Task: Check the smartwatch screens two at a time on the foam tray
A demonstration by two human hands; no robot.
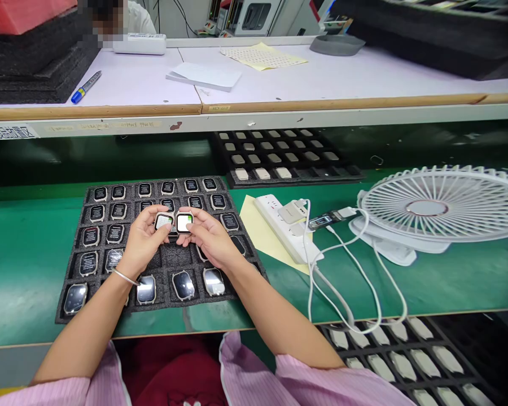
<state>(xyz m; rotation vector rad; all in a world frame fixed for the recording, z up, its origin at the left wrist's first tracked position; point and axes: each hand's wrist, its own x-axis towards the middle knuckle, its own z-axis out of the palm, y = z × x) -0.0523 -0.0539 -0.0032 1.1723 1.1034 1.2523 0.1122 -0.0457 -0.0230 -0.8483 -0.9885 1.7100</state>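
My left hand (146, 232) grips a square smartwatch body (164, 221) with a lit screen, and a metal bangle circles that wrist. Side by side with it, a second smartwatch body (184, 222) with a bright white and green screen is held in my right hand (208, 233). Both hands hover over the middle of a black foam tray (169, 254). In the tray's compartments lie several more strapless watch bodies; those at the back, such as one watch (100, 194), show text, while the front ones, such as another watch (183, 285), look dark or reflective.
Right of the tray are a white power strip (279, 223) with a charger, white cables (379, 304) and a white fan (427, 208). Another foam tray (296, 176) sits under the shelf (144, 84). A lower tray (440, 344) is at bottom right. A person (139, 20) is beyond the shelf.
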